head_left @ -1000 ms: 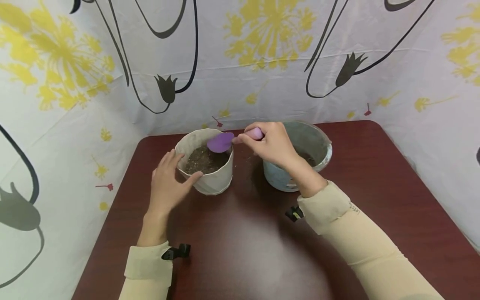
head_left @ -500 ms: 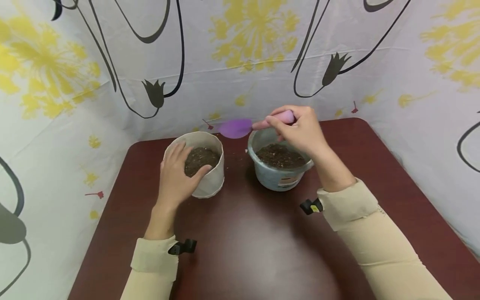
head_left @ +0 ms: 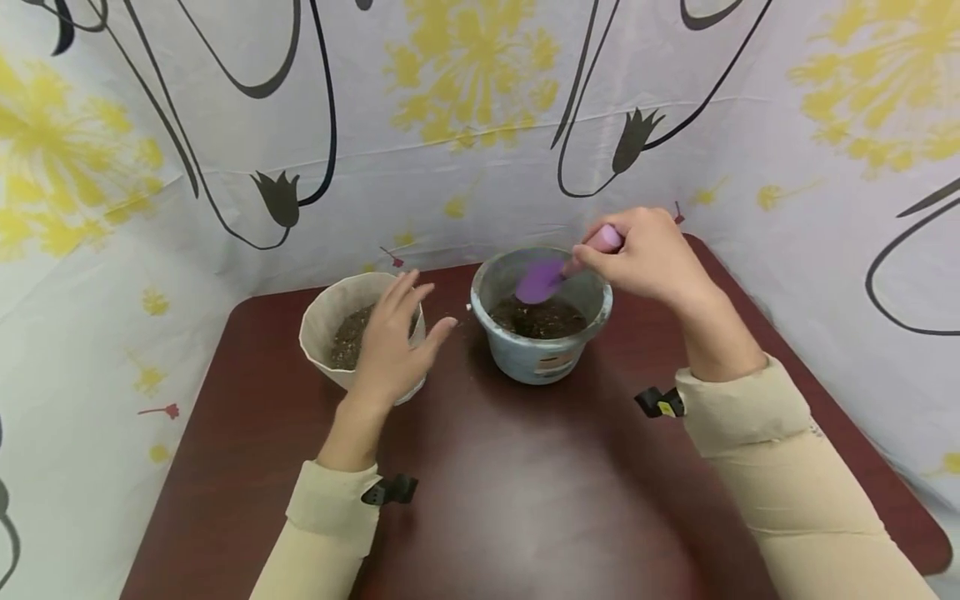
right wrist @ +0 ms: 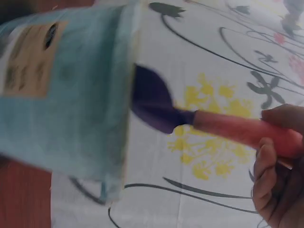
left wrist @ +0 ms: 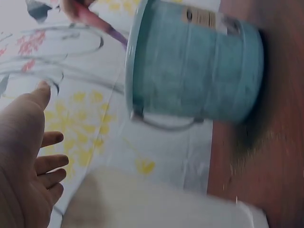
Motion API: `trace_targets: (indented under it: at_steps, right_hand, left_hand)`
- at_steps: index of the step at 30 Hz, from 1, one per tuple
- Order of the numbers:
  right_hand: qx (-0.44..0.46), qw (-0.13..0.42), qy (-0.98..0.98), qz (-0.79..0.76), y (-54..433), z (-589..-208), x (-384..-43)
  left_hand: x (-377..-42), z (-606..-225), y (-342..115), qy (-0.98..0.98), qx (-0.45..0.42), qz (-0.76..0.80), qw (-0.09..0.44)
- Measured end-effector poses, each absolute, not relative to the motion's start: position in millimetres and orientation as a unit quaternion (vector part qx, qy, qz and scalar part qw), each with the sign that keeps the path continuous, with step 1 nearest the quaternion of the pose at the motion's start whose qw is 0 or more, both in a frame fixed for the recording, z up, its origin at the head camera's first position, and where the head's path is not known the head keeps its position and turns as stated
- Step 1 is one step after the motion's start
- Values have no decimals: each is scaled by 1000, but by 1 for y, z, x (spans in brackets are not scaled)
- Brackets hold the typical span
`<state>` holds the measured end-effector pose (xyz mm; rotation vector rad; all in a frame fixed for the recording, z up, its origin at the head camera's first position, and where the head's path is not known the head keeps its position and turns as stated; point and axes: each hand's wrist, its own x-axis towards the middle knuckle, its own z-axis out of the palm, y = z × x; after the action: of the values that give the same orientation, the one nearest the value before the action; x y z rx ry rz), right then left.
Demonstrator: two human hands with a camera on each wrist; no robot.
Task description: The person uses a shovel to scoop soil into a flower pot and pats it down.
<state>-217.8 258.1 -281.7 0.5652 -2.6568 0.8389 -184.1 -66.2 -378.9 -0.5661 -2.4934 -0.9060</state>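
Observation:
My right hand (head_left: pixel 651 254) grips a small garden trowel (head_left: pixel 538 282) by its pink handle, its purple blade tipped down inside the blue bucket (head_left: pixel 517 358), above the dark soil (head_left: pixel 536 321). From the right wrist view, the fingers curl round the handle (right wrist: pixel 232 129), and the blade's tip is hidden behind the bucket's rim. My left hand (head_left: pixel 392 343) has its fingers spread and holds nothing. It overlaps the right side of the white plant pot (head_left: pixel 318 333), which has soil (head_left: pixel 348 337) in it. In the left wrist view this hand (left wrist: pixel 23 156) appears beside the pot.
Both containers stand near the back edge of a dark red table (head_left: pixel 480 475). A white sheet (head_left: pixel 517 192) printed with flowers hangs behind and on both sides. A wire handle (left wrist: pixel 168 126) hangs at the bucket's side. Soil crumbs lie between the containers.
My right hand has carried the trowel from over the white pot across to the right, into the bucket's mouth. My left hand has let go of the pot's rim and shifted right.

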Motion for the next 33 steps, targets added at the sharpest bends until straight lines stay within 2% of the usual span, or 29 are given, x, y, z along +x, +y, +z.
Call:
trace_targets:
  at_steps: [5, 11, 14, 18, 33]
  right_hand:
    - [197, 109, -963, 151, 250, -293, -229]
    - [181, 75, -980, 28, 238, -311, -239]
    - [180, 70, -981, -30, 235, -318, -240]
    - [190, 78, -976, -74, 234, -323, -240]
    - [200, 37, -967, 151, 251, -352, -243]
  left_hand:
    - [-188, -388, -35, -898, -225, -329, 184]
    - [-194, -402, -14, -924, -191, -311, 116]
    - [-195, -405, -10, -933, -177, -301, 85]
    - [-195, -407, -9, -932, -175, -308, 84]
    - [-197, -407, -3, -921, -160, -338, 108]
